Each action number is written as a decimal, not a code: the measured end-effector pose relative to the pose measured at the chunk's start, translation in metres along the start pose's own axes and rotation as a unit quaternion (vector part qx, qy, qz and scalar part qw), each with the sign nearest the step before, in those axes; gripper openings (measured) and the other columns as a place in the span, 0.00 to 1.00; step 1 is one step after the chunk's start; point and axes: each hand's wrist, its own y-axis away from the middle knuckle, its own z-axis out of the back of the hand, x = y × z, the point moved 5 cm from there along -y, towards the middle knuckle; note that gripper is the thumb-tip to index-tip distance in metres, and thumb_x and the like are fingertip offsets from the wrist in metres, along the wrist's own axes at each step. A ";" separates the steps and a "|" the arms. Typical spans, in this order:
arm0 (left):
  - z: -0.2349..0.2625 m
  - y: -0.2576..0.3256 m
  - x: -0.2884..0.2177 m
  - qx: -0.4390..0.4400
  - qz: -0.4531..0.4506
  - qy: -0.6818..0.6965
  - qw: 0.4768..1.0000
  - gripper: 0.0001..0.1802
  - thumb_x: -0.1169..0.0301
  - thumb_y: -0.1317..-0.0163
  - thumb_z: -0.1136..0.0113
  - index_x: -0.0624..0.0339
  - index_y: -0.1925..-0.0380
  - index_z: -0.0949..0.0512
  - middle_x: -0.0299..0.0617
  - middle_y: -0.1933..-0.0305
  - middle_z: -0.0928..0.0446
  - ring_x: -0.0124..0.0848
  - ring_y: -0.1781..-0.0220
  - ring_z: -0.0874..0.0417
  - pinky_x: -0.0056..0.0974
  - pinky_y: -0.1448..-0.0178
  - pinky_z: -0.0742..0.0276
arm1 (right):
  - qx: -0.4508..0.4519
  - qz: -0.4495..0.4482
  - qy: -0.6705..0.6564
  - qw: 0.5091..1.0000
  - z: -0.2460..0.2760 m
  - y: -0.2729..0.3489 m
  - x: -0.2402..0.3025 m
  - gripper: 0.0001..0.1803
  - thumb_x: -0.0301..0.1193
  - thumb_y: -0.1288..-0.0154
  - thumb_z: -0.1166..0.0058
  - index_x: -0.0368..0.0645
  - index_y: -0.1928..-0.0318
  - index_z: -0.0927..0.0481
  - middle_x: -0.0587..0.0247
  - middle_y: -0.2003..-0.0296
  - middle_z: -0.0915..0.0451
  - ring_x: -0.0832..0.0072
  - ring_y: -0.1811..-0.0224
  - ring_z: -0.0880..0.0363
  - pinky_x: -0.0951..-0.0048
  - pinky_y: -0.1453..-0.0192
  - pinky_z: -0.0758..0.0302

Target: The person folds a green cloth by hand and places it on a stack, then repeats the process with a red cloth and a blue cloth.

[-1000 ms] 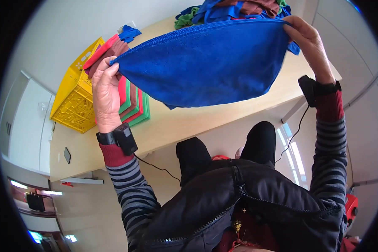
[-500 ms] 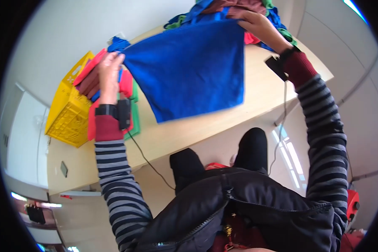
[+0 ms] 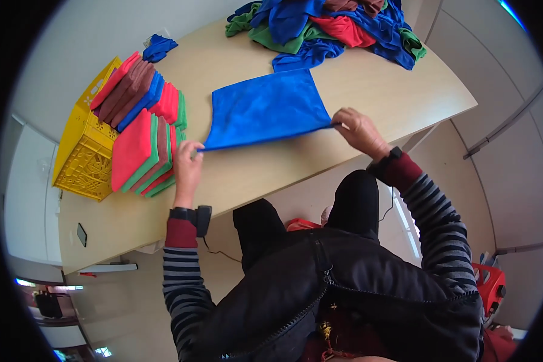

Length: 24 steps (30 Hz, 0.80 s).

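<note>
A blue cloth (image 3: 265, 108) lies spread on the light wooden table, its far part flat and its near edge pulled straight between my hands. My left hand (image 3: 188, 158) pinches the near left corner. The near right corner is gripped by my right hand (image 3: 357, 128), close to the table's front edge. To the left of the cloth stand stacks of folded cloths (image 3: 140, 145) in red, green, brown and blue. The nearest stack is just beside my left hand.
A yellow plastic crate (image 3: 84, 151) stands behind the folded stacks. Loose blue, green, red and brown cloths form a heap (image 3: 338, 30) at the far side. A crumpled blue cloth (image 3: 158, 47) lies far left. A flat dark object (image 3: 82, 234) rests near the left end.
Both hands have come down toward me with the blue cloth, which hung in the air and now lies on the table. The hands now hold its near edge.
</note>
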 end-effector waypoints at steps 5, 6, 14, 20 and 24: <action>-0.015 0.061 -0.001 0.043 0.019 -0.042 0.998 0.11 0.85 0.47 0.41 0.61 0.64 0.22 0.45 0.55 0.24 0.44 0.47 0.22 0.43 0.41 0.28 | 0.086 -0.032 0.022 0.996 -0.023 0.043 0.020 0.06 0.23 0.40 0.41 0.41 0.62 0.22 0.58 0.62 0.19 0.57 0.55 0.21 0.60 0.50 0.22; -0.012 0.062 0.000 0.036 0.008 -0.036 0.999 0.11 0.84 0.47 0.41 0.61 0.64 0.23 0.45 0.55 0.25 0.44 0.47 0.23 0.42 0.41 0.28 | 0.087 -0.022 0.032 0.995 -0.020 0.040 0.017 0.06 0.23 0.40 0.41 0.41 0.62 0.22 0.58 0.61 0.20 0.57 0.55 0.21 0.60 0.50 0.23; -0.005 0.101 -0.023 0.073 0.030 -0.050 0.996 0.11 0.84 0.48 0.40 0.61 0.64 0.22 0.46 0.54 0.24 0.45 0.46 0.23 0.44 0.41 0.27 | 0.086 -0.001 0.018 0.996 -0.008 0.056 0.026 0.05 0.24 0.39 0.42 0.41 0.62 0.22 0.57 0.60 0.20 0.57 0.55 0.21 0.60 0.50 0.22; -0.008 0.093 -0.042 0.072 -0.033 -0.086 0.993 0.11 0.83 0.49 0.40 0.60 0.65 0.20 0.47 0.54 0.23 0.46 0.48 0.22 0.46 0.45 0.25 | 0.093 0.005 0.042 0.995 0.002 0.057 0.027 0.05 0.22 0.39 0.42 0.39 0.62 0.22 0.56 0.61 0.20 0.56 0.56 0.21 0.60 0.52 0.22; -0.008 0.101 -0.034 0.092 -0.013 -0.098 0.991 0.10 0.83 0.49 0.40 0.61 0.66 0.20 0.48 0.55 0.23 0.46 0.48 0.22 0.46 0.44 0.25 | 0.093 0.001 0.037 0.995 -0.011 0.062 0.027 0.06 0.22 0.39 0.43 0.39 0.61 0.22 0.55 0.61 0.20 0.56 0.56 0.21 0.61 0.51 0.22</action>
